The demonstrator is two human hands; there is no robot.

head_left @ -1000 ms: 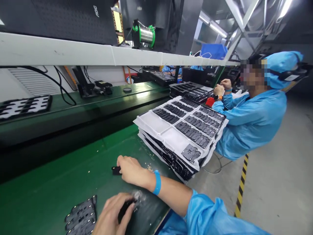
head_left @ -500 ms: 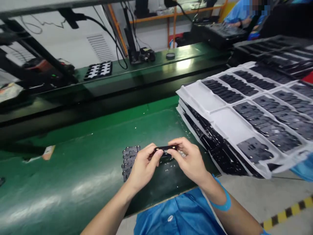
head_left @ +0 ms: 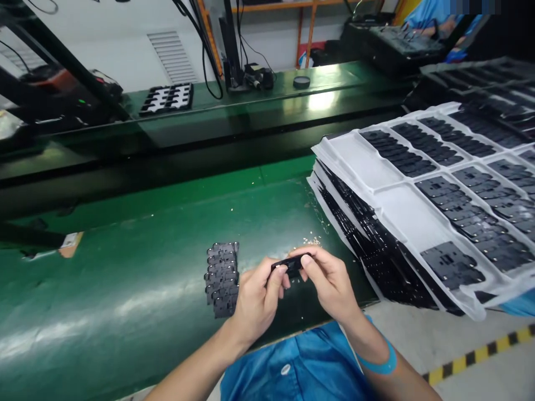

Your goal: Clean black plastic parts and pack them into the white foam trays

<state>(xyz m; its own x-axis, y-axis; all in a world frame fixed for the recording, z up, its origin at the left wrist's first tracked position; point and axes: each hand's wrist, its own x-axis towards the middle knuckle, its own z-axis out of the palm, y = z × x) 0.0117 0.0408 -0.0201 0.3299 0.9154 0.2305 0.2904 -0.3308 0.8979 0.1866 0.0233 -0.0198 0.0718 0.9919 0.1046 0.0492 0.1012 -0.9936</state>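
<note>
Between both hands, above the green table (head_left: 137,267), is a small black plastic part (head_left: 291,264). My left hand (head_left: 259,295) is closed on its left end, thumb on the near side. At the other end, my right hand (head_left: 328,278) pinches it with thumb and fingers. Left of my left hand lies a group of similar flat black plastic parts (head_left: 222,273), overlapping in a column. Small light-coloured bits (head_left: 312,240) are scattered on the table just beyond and beneath my hands. My fingers hide much of the held part.
At the right stands a stack of white plastic trays (head_left: 403,214) with rows of black parts. A raised green ledge (head_left: 259,106) runs along the back, bearing a black-and-white tray (head_left: 167,99) and a round black lid (head_left: 301,82). A co-worker's blue sleeve (head_left: 422,14) shows far right.
The held part has tilted, its right end now higher, and its broader face shows more. My hands have shifted slightly right in view, uncovering more of the column of parts. The camera view has moved a little.
</note>
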